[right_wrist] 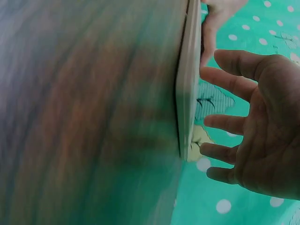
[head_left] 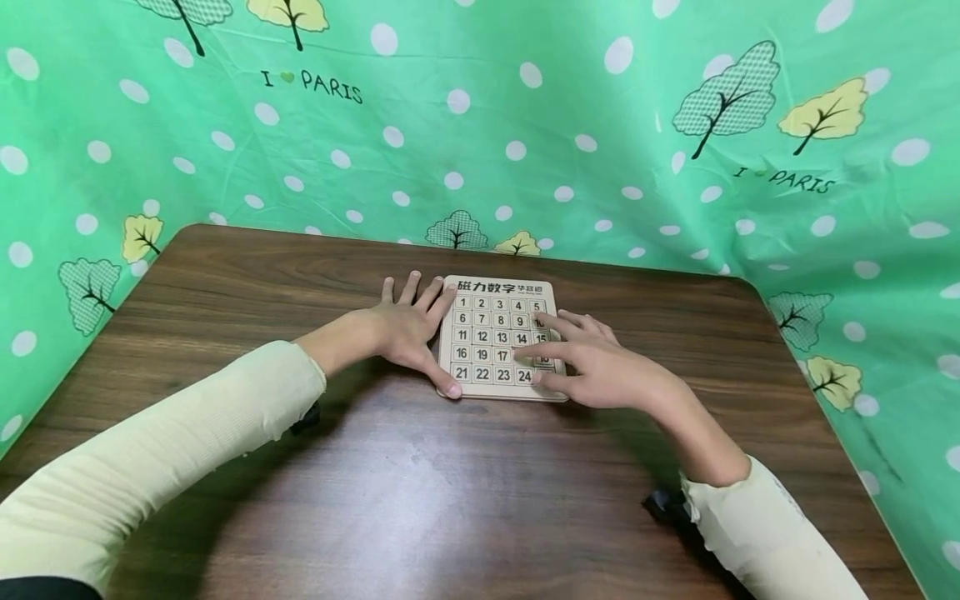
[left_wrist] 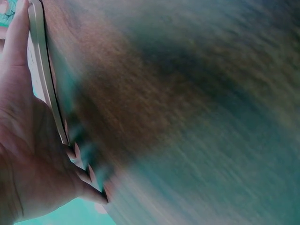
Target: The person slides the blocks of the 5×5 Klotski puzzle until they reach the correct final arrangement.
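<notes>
A pale wooden number sliding puzzle (head_left: 495,391) lies flat near the table's far side, with Chinese print along its top. Rows of numbered tiles (head_left: 482,336) fill its frame; 19 sits between 16 and 17 in the fourth row. My left hand (head_left: 408,329) is spread along the left side, thumb at the lower left corner and forefinger near the upper left one. Over the right-hand columns reaches my right hand (head_left: 603,362), its fingers extended and partly covering tiles there. In the right wrist view the fingers (right_wrist: 225,124) are spread above the puzzle's thin edge (right_wrist: 186,93).
The dark wood-grain table (head_left: 360,500) has rounded far corners. A green curtain (head_left: 450,125) with white dots and printed trees hangs behind it and along both sides. Dark straps (head_left: 667,507) show under the pale sleeves (head_left: 765,525).
</notes>
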A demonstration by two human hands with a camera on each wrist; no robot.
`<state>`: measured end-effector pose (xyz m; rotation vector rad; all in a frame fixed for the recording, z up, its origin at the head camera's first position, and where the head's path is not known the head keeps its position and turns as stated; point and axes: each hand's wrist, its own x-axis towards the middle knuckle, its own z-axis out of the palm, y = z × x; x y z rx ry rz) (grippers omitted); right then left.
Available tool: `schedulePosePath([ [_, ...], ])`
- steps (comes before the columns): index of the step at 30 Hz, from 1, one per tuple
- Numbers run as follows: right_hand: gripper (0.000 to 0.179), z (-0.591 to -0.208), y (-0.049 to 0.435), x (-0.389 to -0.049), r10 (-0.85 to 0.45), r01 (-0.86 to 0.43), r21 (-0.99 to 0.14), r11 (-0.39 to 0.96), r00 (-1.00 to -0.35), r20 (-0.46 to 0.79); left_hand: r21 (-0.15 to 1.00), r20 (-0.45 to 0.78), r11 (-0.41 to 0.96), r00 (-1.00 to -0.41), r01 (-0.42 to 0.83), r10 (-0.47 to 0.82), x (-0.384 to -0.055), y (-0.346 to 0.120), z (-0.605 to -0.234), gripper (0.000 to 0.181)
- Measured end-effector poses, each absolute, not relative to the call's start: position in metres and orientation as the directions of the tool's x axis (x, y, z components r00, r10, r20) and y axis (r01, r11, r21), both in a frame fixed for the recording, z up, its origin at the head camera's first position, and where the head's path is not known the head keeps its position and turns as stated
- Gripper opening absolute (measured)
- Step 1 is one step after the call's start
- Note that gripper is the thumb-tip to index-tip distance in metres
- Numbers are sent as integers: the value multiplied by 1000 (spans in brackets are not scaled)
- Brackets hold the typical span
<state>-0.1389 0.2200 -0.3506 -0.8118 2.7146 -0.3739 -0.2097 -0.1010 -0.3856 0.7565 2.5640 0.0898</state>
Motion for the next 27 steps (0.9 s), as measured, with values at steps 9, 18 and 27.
schedulePosePath([
  [9,37,-342,237,-139,-512,-439,-323,839,-837,-192,174,-425,846,-737,503,526,-210,-101,-385,172],
  [18,39,-345,238,-141,-535,-457,-320,830,-816,-222,167,-436,846,-732,506,523,-211,-99,-385,172],
  [27,46,-346,224,-142,-571,-490,-324,809,-787,-235,163,-446,852,-733,498,513,-212,-99,-382,172],
])
